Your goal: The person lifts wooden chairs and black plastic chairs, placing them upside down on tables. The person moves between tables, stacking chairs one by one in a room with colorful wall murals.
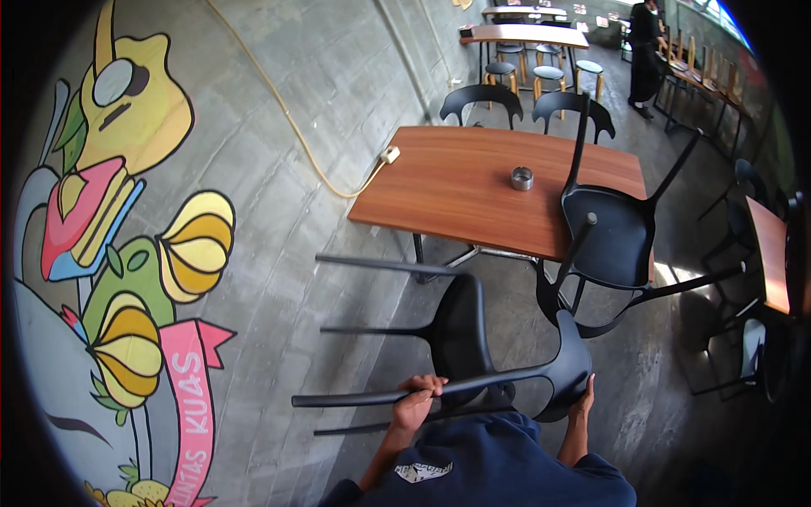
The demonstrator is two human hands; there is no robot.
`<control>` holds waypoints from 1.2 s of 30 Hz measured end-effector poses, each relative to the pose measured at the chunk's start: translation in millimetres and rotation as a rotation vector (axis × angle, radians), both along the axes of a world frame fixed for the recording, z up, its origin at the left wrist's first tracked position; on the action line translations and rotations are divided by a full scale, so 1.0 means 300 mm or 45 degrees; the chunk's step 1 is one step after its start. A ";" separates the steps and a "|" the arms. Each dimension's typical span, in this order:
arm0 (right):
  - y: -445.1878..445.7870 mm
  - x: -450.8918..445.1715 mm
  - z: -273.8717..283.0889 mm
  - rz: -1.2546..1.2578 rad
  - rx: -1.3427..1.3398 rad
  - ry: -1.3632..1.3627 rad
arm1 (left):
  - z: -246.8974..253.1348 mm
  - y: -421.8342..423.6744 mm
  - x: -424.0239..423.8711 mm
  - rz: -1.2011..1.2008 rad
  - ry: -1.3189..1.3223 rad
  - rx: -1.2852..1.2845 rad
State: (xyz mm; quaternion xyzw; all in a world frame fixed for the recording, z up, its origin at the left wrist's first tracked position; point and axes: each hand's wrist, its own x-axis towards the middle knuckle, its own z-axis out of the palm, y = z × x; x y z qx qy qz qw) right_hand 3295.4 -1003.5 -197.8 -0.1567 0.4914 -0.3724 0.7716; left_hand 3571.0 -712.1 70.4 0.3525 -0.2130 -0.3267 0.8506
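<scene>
A black plastic chair (459,317) is tipped on its side in front of my body, its legs pointing left toward the wall. My left hand (418,399) is wrapped around one of its legs. My right hand (583,396) grips the outer side of the curved backrest (564,374). Ahead of me stands a wooden table (469,184). A second black chair (611,234) rests upside down on the table's right end, legs up, its backrest hanging below the tabletop edge.
A metal ashtray (522,179) and a power socket (390,154) with a yellow cable sit on the table. Two black chairs (481,98) stand behind it. Left is a painted block wall (304,228). A person in black (645,51) stands far right, near another table (770,253).
</scene>
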 end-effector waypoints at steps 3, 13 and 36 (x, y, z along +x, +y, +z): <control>-0.043 0.039 -0.031 -0.045 -0.008 -0.064 | 0.089 -0.141 0.033 -0.175 -0.386 0.106; 0.118 0.439 -0.155 -0.021 0.149 -0.312 | 0.340 -0.474 0.233 -0.304 -0.599 0.209; 0.113 1.391 0.753 0.301 -1.225 0.202 | 0.160 -0.691 0.936 -0.850 -0.935 0.364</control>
